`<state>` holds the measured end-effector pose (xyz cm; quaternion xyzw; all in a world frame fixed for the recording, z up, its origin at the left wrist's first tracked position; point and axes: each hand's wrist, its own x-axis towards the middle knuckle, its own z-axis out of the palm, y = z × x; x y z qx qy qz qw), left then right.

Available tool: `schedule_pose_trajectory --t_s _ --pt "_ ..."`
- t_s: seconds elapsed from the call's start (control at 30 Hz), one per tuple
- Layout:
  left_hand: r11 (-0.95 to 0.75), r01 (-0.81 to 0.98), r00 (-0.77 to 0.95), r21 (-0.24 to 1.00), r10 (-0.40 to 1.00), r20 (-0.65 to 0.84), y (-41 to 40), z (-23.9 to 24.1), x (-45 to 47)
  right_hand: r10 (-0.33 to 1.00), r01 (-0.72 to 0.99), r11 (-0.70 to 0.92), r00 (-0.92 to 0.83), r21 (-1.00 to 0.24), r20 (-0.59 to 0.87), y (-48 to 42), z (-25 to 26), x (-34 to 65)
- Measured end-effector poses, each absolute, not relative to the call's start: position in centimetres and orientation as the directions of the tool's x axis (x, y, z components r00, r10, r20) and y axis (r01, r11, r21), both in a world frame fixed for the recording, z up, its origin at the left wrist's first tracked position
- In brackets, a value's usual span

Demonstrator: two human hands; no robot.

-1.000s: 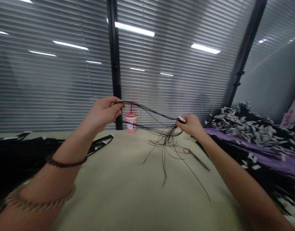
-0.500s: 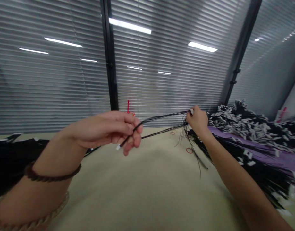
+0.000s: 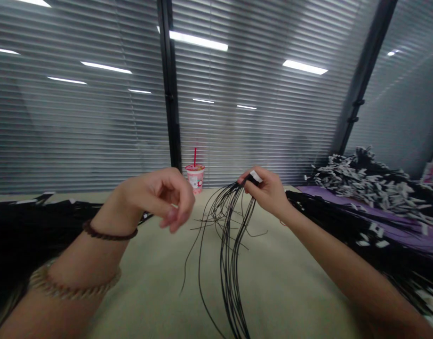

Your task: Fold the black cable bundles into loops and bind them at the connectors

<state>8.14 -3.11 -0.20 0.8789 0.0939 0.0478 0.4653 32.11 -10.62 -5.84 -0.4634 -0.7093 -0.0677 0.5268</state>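
My right hand [image 3: 268, 188] pinches a bundle of thin black wires [image 3: 232, 254] near one end. A white connector [image 3: 255, 176] shows at its fingertips. The wires fan out below the hand and hang down over the tabletop, some loose ends curling to the left. Apart from the bundle, my left hand [image 3: 167, 200] is raised to its left with the fingers curled in and the thumb against them. A small pale spot shows at those fingertips, but I cannot tell what it is.
Behind my left hand stands a pink cup [image 3: 194, 179] with a red straw. More black wires with white ends [image 3: 372, 235] lie at right, partly on a purple sheet [image 3: 325, 193], below a heap of white connectors [image 3: 379, 183]. Another dark wire pile [image 3: 43, 226] lies at left.
My left hand has let go of the stretched wires and its fingers have curled. My right hand has come left and nearer with the bundle, which now hangs down.
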Motion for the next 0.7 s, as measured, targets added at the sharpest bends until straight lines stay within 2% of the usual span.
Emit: schedule_pose_trajectory --t_s 0.07,0.1,0.17,0.27,0.3,0.43,0.6,0.7 --pt "-0.511 -0.081 0.866 0.856 0.388 0.314 -1.4 -0.7 8.1 0.608 0.681 0.598 -0.043 -0.422 0.793 -10.8 -6.2 31.4" --pt "-0.548 -0.097 0.803 0.831 0.45 0.39 -1.1 -0.9 8.5 0.614 0.672 0.606 -0.054 -0.426 0.788 -10.9 -6.4 31.2" --pt "-0.626 -0.015 0.831 0.779 0.425 0.358 -1.6 -1.4 9.8 0.62 0.677 0.607 -0.076 -0.416 0.781 -11.2 -6.6 30.7" --pt "-0.657 -0.026 0.955 0.754 0.207 0.213 -3.5 -2.4 12.6 0.606 0.709 0.612 -0.137 -0.35 0.783 -11.5 -6.9 30.0" --pt "-0.665 -0.028 0.966 0.747 0.173 0.19 -4.1 -2.9 13.4 0.596 0.716 0.619 -0.159 -0.323 0.787 -11.6 -7.0 29.8" --pt "-0.736 0.023 0.938 0.677 0.251 0.24 -4.6 -4.3 14.9 0.606 0.741 0.608 -0.203 -0.283 0.77 -11.7 -7.5 29.3" --pt "-0.777 0.027 0.932 0.629 0.246 0.264 -3.1 -4.5 14.6 0.718 0.67 0.564 -0.108 -0.483 0.688 -10.7 -8.7 29.3" --pt "-0.73 0.025 0.965 0.683 0.196 0.174 -2.2 -4.6 14.4 0.737 0.616 0.568 -0.084 -0.546 0.671 -10.2 -9.5 29.4"
